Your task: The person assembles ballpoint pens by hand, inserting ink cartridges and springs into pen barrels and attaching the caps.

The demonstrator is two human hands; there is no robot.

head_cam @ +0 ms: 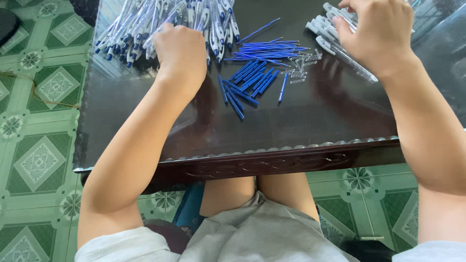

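Observation:
My left hand reaches into a big heap of white-and-blue pens at the back left of the dark glass table; its fingers are curled among them, and what they hold is hidden. My right hand rests on a pile of clear pen barrels at the back right, fingers bent over them. Between my hands lie loose blue pen parts, thin blue refills and a small cluster of metal springs.
The dark table has a carved wooden front edge close to my knees. Green patterned floor tiles surround it. A dark object lies on the floor at the upper left.

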